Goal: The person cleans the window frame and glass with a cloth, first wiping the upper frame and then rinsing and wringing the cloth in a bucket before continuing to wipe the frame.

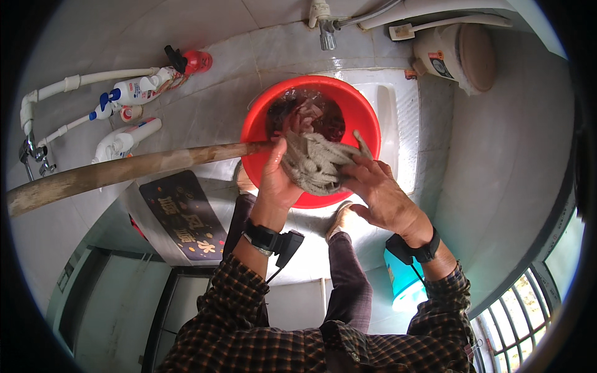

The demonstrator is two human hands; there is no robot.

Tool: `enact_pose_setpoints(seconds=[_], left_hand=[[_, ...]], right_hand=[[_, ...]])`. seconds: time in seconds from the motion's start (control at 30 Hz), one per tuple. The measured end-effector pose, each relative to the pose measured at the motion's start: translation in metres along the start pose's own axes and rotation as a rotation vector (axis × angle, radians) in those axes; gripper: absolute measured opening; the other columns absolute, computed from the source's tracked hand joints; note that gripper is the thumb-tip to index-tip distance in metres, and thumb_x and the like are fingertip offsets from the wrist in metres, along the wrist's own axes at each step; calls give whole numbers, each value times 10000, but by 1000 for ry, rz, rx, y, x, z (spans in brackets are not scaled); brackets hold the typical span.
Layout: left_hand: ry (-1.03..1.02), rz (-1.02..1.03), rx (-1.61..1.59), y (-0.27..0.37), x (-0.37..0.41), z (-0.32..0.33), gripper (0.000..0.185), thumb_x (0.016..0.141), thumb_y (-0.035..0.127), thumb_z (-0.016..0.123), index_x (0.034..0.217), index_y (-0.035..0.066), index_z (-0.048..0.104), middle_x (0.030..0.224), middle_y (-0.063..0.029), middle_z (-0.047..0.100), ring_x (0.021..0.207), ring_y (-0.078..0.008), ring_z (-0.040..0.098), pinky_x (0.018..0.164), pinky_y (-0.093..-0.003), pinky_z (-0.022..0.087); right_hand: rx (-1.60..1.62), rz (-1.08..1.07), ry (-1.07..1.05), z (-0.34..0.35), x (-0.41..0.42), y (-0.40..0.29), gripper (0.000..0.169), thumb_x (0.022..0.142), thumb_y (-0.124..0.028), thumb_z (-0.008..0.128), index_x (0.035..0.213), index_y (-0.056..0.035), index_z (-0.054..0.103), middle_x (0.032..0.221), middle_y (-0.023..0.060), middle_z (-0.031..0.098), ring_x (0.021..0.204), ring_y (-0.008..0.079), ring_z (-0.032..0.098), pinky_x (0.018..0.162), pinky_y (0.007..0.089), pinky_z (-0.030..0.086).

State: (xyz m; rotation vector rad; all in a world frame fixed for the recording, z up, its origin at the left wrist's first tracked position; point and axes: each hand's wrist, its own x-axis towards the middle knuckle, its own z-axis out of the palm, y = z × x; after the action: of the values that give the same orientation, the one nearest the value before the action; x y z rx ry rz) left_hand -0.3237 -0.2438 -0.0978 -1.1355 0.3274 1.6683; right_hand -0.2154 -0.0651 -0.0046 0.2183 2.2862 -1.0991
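Note:
A mop with grey cloth strips for a head (315, 165) is held over a red plastic bucket (366, 109). Dark water (332, 116) fills the bucket's lower part, and some wet strips hang down into it. From the mop head, the wooden handle (130, 167) runs out to the left across the bucket's rim. My left hand (280, 182) cups the left side of the bunched strips, thumb up beside the handle's end. On the right side, the fingers of my right hand (387, 196) hold the strips, with one strip sticking up above them. My right thumb is away from the cloth.
A white squat toilet (403, 135) lies right of the bucket, below a metal tap (328, 39). Cleaner bottles (135, 91) stand by the left wall near white pipes (70, 84). A dark mat (184, 217), a turquoise container (403, 279) and a lidded pail (450, 58) are around me.

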Motion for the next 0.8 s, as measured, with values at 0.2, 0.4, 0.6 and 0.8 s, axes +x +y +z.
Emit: enact_pose_setpoints(seconds=[0.2, 0.4, 0.6, 0.8], left_hand=[[-73, 65, 559, 5, -20, 31, 476, 871, 138, 541, 1311, 37, 391, 1184, -90, 535, 1133, -209, 514, 917, -364, 459], [-162, 175, 989, 9, -34, 51, 539, 839, 183, 632, 1305, 13, 422, 1199, -71, 507, 1144, -164, 479, 974, -318, 391], [-401, 282, 1442, 20, -39, 66, 550, 819, 105, 657, 1310, -6, 436, 1347, -126, 436, 1276, -223, 379, 1069, -376, 289], [-319, 200, 833, -6, -44, 68, 630, 852, 68, 617, 1379, -41, 290, 1386, -137, 381, 1290, -228, 362, 1078, -364, 277]], right_hand=[[679, 258, 127, 31, 35, 18, 846, 714, -414, 759, 1323, 20, 364, 1250, 202, 494, 1202, 343, 456, 999, 388, 401], [1078, 202, -111, 29, 55, 16, 1154, 641, -483, 805, 1443, 12, 138, 1450, 201, 291, 1378, 272, 243, 1130, 363, 215], [960, 178, 138, 20, 52, 25, 914, 697, -69, 731, 1440, -38, 201, 1391, 172, 364, 1325, 274, 337, 1101, 350, 286], [928, 214, 327, 72, 84, 47, 714, 701, -118, 727, 1299, -54, 343, 1189, 184, 524, 1122, 327, 518, 940, 395, 420]])
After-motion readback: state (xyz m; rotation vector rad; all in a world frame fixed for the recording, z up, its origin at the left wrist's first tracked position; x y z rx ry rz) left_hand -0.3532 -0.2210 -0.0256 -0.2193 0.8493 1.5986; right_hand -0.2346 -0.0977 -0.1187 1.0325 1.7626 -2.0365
